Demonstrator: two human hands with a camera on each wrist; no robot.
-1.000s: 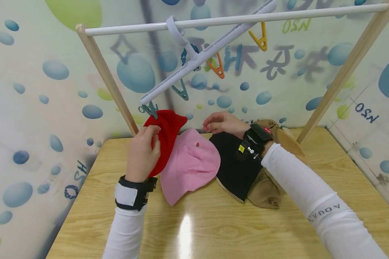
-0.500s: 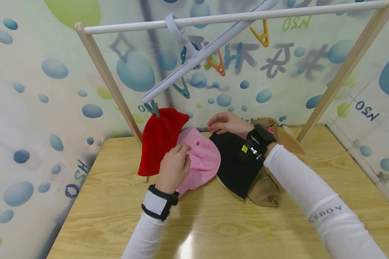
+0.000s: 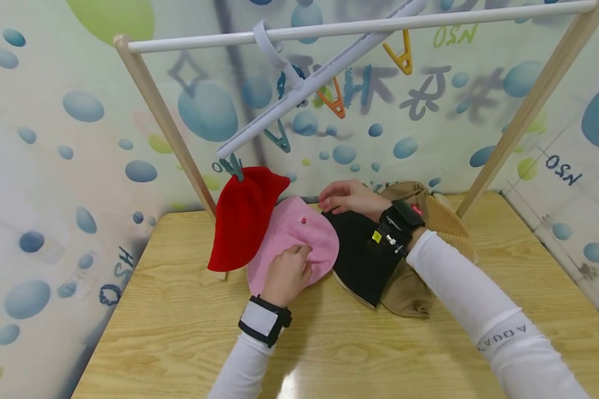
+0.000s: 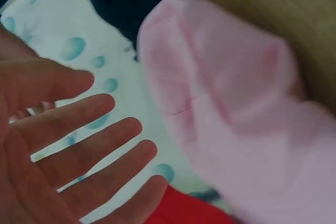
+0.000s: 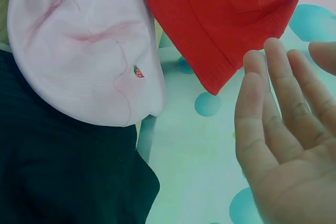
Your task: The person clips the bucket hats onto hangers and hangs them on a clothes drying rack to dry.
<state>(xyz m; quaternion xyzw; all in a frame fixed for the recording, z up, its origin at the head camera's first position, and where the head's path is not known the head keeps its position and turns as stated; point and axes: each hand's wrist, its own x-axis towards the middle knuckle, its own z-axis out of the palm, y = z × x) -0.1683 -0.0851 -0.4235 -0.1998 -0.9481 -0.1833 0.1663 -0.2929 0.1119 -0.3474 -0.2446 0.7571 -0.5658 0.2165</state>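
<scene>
A red hat [image 3: 244, 219] hangs from a teal clip [image 3: 234, 168] at the hanger's low left end. Beside it lies a pink hat [image 3: 299, 235] with a tiny strawberry patch [image 5: 138, 71]. My left hand [image 3: 285, 275] is over the pink hat's front; in the left wrist view its fingers [image 4: 89, 150] are spread, holding nothing. Above the top of a black hat [image 3: 361, 255] hovers my right hand [image 3: 351, 198]. The right wrist view shows its fingers [image 5: 283, 108] loosely extended, with nothing in them.
A white hanger [image 3: 319, 77] tilts on the white rod [image 3: 199, 43] of a wooden-legged rack. Another teal clip [image 3: 278, 138], an orange clip [image 3: 335, 100] and a yellow clip [image 3: 402, 54] dangle from it. Brown hats [image 3: 409, 296] lie at the right, partly under the black hat.
My left hand has left the red hat and moved right and towards me, over the pink hat. The red hat keeps hanging from its clip. My right hand has barely shifted.
</scene>
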